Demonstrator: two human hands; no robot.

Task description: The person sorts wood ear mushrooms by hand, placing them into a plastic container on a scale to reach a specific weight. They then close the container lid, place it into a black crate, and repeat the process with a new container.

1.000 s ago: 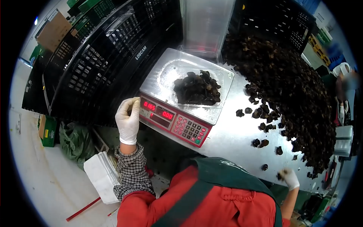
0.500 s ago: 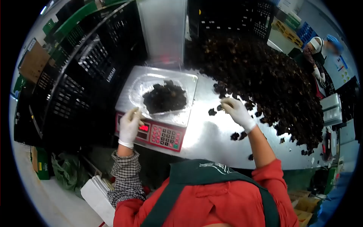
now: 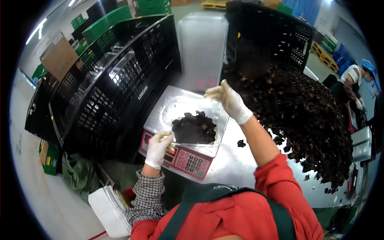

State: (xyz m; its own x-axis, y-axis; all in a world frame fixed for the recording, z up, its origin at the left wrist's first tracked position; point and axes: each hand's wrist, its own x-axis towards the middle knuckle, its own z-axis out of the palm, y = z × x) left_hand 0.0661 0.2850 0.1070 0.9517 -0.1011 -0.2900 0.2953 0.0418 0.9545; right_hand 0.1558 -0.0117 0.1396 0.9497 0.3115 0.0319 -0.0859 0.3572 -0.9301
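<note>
A clear plastic tray point(image 3: 169, 116) with a mound of dark, mushroom-like pieces point(image 3: 195, 129) rests on the metal plate of a red and silver scale point(image 3: 192, 162). My left hand point(image 3: 160, 148), in a white glove, is at the tray's near left corner, over part of the red display; its fingers are bent together, and whether they pinch the rim is hard to tell. My right hand point(image 3: 229, 100), gloved too, is above the tray's far right corner with its fingers stretched out. One loose dark piece point(image 3: 241, 143) lies on the metal table right of the scale.
A large heap of dark pieces point(image 3: 304, 116) covers the table's right side. Black crates point(image 3: 120, 84) stand at the left, another black crate point(image 3: 272, 36) behind the heap. A translucent container point(image 3: 202, 48) stands behind the scale. Another person point(image 3: 354, 80) works at the far right.
My right hand has moved from the loose pieces beside the heap to the tray's far right corner, and its fingers have spread. The camera view has shifted; my left hand stays near the tray's corner.
</note>
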